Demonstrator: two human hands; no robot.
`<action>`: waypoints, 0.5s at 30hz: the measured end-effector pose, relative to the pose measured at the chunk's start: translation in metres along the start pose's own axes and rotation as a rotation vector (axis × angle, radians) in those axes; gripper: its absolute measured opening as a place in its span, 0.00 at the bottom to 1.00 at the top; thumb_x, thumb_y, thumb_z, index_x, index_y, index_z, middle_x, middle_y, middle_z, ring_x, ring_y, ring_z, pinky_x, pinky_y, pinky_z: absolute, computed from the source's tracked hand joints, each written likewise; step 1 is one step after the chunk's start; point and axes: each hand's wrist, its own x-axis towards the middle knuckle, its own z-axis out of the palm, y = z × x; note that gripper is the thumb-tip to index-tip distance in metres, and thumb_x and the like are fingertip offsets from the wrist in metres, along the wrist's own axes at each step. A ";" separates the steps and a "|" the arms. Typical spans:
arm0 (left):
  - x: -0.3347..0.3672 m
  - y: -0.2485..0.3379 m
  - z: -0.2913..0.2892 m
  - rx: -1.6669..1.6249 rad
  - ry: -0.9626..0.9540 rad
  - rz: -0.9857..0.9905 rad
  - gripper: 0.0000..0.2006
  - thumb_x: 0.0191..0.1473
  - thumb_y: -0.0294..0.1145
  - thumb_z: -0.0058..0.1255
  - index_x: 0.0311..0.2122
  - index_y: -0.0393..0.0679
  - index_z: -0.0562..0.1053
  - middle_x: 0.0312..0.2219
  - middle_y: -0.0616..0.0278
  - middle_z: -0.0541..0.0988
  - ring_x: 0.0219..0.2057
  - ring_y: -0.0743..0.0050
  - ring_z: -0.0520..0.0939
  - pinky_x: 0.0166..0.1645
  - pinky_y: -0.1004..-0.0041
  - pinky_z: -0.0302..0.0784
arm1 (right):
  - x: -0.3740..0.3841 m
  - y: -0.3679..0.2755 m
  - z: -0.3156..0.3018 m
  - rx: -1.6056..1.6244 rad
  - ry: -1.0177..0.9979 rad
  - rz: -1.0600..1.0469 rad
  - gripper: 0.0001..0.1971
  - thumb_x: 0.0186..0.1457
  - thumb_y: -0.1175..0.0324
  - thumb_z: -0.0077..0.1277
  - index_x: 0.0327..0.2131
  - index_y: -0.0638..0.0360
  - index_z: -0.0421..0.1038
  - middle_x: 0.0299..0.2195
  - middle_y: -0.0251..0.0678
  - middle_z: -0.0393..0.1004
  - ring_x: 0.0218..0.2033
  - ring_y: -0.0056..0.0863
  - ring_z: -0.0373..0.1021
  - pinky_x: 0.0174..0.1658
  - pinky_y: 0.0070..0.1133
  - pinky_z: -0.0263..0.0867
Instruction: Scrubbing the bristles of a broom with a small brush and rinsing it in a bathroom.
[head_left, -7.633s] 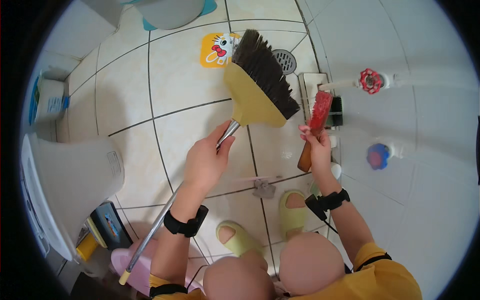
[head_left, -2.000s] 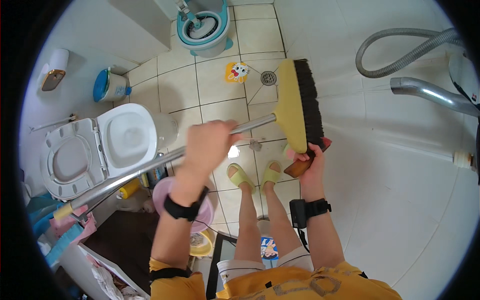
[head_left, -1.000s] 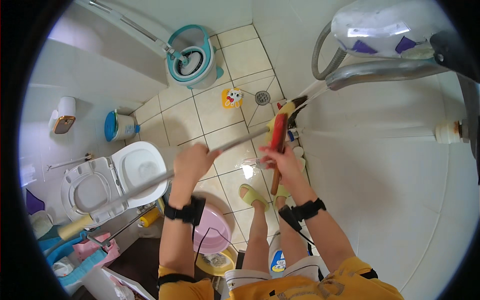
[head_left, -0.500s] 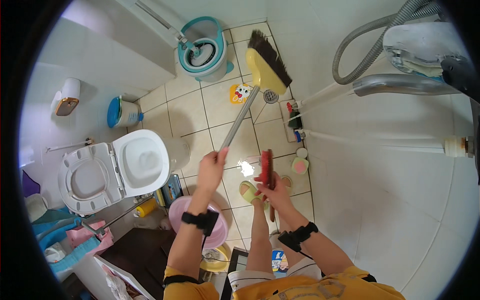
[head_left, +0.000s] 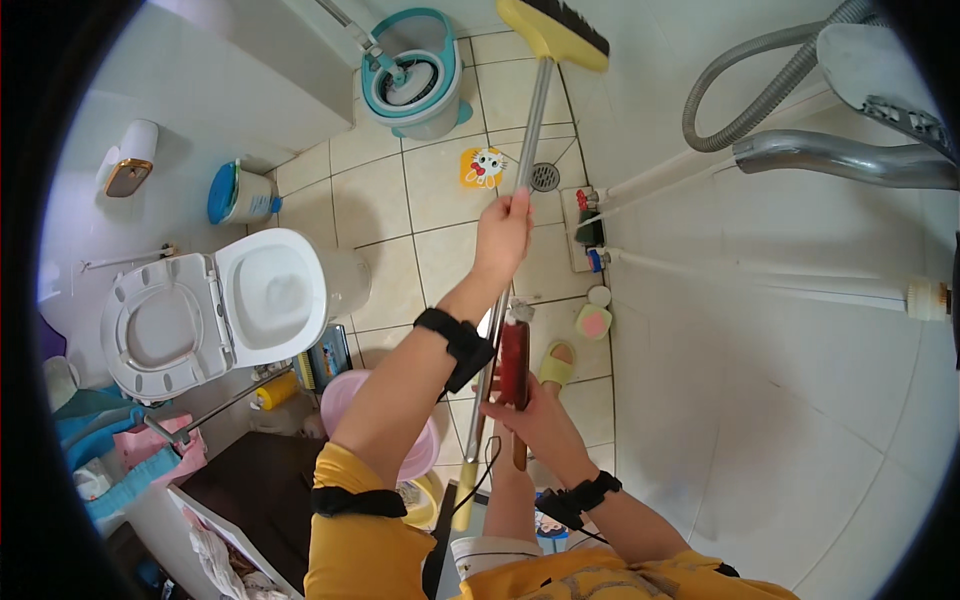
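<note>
My left hand (head_left: 503, 235) is closed around the metal handle of a broom (head_left: 537, 110). The broom's yellow head with dark bristles is raised at the top, against the right wall side; its yellow grip end hangs down by my legs. My right hand (head_left: 545, 425) grips a hand brush (head_left: 514, 365) with red bristles and a brown wooden handle. The brush stands upright close beside the broom handle; whether they touch I cannot tell. A grey fuzzy clump (head_left: 519, 311) shows at the brush's upper end.
A toilet (head_left: 270, 295) with raised lid stands left. Behind are a teal mop bucket (head_left: 430, 122) and a lidded tub (head_left: 245, 195). A pink basin (head_left: 345, 395) sits lower left. A floor drain (head_left: 544, 177), pipe valves (head_left: 588, 228) and a grey hose (head_left: 700, 100) are right.
The broom has moved up and away, its head now reaching the top edge. My left hand has gone forward and right with it. The brush has turned, showing its red side more.
</note>
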 end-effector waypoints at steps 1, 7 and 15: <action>0.005 0.009 0.006 -0.086 -0.032 0.028 0.18 0.60 0.47 0.42 0.29 0.41 0.69 0.14 0.71 0.66 0.12 0.84 0.64 0.16 0.79 0.58 | -0.005 0.013 -0.004 0.038 -0.014 -0.092 0.25 0.45 0.74 0.62 0.47 0.61 0.63 0.36 0.34 0.76 0.22 0.13 0.64 0.24 0.15 0.61; 0.026 0.030 0.006 -0.311 -0.148 0.082 0.11 0.62 0.39 0.38 0.36 0.43 0.67 0.20 0.69 0.67 0.18 0.82 0.67 0.23 0.79 0.65 | -0.004 0.032 -0.038 -0.354 0.297 -0.061 0.20 0.53 0.61 0.54 0.44 0.62 0.63 0.30 0.38 0.71 0.32 0.27 0.69 0.37 0.21 0.64; -0.014 -0.006 0.024 -0.386 -0.277 -0.097 0.18 0.58 0.23 0.40 0.54 0.44 0.62 0.39 0.61 0.72 0.37 0.73 0.75 0.43 0.74 0.72 | 0.010 0.031 -0.070 -0.128 0.400 -0.184 0.13 0.51 0.75 0.53 0.39 0.61 0.61 0.26 0.30 0.66 0.25 0.18 0.64 0.30 0.18 0.63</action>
